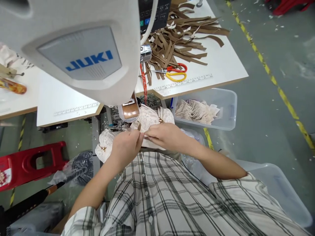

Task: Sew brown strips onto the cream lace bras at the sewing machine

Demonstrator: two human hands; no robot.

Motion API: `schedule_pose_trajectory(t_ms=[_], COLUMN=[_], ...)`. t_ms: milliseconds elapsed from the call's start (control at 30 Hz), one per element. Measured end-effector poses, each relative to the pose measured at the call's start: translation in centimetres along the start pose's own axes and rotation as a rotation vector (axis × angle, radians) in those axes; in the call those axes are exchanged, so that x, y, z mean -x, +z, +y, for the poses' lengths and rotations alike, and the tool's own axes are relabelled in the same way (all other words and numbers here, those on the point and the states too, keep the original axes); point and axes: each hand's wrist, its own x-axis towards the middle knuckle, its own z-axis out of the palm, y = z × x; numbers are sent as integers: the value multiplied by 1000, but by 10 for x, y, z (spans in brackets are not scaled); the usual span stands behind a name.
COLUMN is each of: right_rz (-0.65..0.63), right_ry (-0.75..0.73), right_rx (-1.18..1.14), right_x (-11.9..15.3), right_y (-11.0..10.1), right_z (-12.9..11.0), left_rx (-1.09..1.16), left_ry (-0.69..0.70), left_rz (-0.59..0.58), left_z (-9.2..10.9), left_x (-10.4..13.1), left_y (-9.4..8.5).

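A cream lace bra (pixel 147 114) with small brown bows hangs at the sewing machine's head (pixel 130 109), just in front of my body. With fingertips pinched together, my left hand (pixel 126 144) grips its near edge. My right hand (pixel 167 136) pinches the same edge close beside it, the two hands almost touching. One rounded cup spreads out left of my left hand, another lies above my right hand. A short brown strip (pixel 139 126) shows just above my fingertips. My fingers hide the exact spot being held.
Brown fabric strips (pixel 172 42) are heaped on the white table (pixel 221 65), beside red-and-yellow scissors (pixel 176 72). A clear plastic bin (pixel 228 111) of cream pieces stands under the table's right edge. At lower left is a red stool (pixel 31 164). An orange-handled tool (pixel 12 86) lies far left.
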Motion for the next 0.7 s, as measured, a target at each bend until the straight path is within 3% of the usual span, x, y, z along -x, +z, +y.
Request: schedule_pose_trajectory(t_ms=[67,133,200,233,333,400,533,700], right_rz=[117,216,294,344,560,618,467,492], right_ry=[27,-14,-83,-92,-14,30,2,-30], right_rx=[265,331,258,198,32,-13,20,139], right_x=[-4,-8,-10,-10,-7,-5,-7,-10], right_y=[9,20,29,31,34,35,39,42], right_z=[3,10,18,21,23,20,12,11], left_rx=[328,818,1174,1245,1128,943,700,526], left_ry=[-228,-363,-437,-455,-422,-367,-297,-277], left_rz=[-134,-255,-244,-195,-33,15,83,111], left_z=[-14,-25,-31,-32,-28,-22,-14,-13], left_x=[-3,-4,-2,0,7,11,14,14], left_y=[9,17,24,26,26,23,15,15])
